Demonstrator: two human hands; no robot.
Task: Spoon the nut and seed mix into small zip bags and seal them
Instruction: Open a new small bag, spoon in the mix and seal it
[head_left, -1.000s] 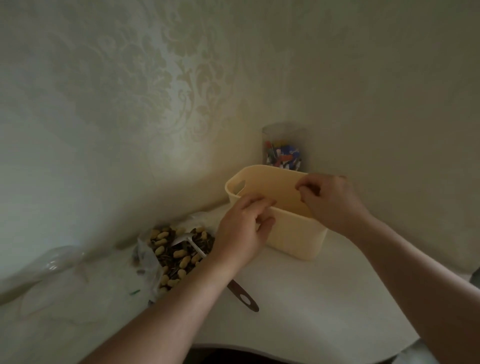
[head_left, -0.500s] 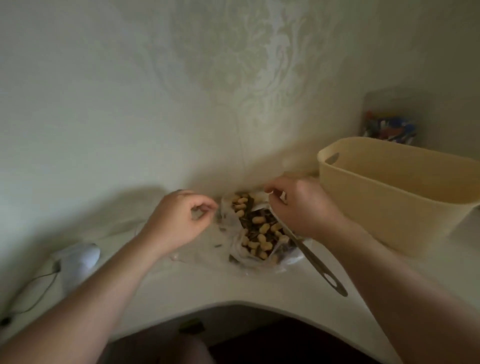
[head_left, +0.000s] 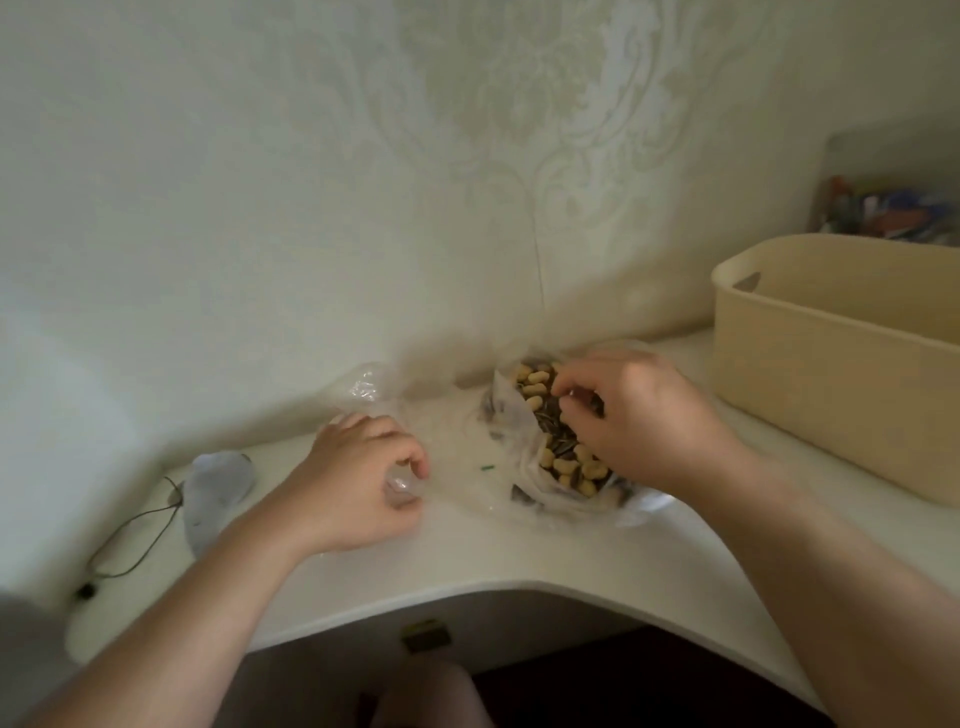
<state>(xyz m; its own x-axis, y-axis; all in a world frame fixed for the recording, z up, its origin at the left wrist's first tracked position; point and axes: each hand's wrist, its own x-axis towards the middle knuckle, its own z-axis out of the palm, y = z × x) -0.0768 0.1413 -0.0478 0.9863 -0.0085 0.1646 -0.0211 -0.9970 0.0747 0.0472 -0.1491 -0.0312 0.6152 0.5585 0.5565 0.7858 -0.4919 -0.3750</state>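
Note:
An open clear bag of nut and seed mix (head_left: 550, 436), peanuts and dark seeds, lies on the white table (head_left: 519, 551) near the wall. My right hand (head_left: 644, 421) is over it, fingers curled down into the mix and pinching a pale piece that looks like the spoon (head_left: 570, 393); the rest of the spoon is hidden. My left hand (head_left: 358, 483) is on the table to the left of the mix, fingers curled and pinching a small clear zip bag (head_left: 401, 488). More clear plastic (head_left: 366, 387) rises behind that hand.
A cream plastic basket (head_left: 831, 374) stands at the right, close to my right forearm. Behind it is a clear jar of coloured bits (head_left: 883, 208). A white object with a thin cable (head_left: 218, 483) lies at the left. The table's front edge curves inward.
Both hands left the basket and moved left to the mix. My right hand settled deeper into the mix bag. My left hand dropped to the table and took hold of clear plastic.

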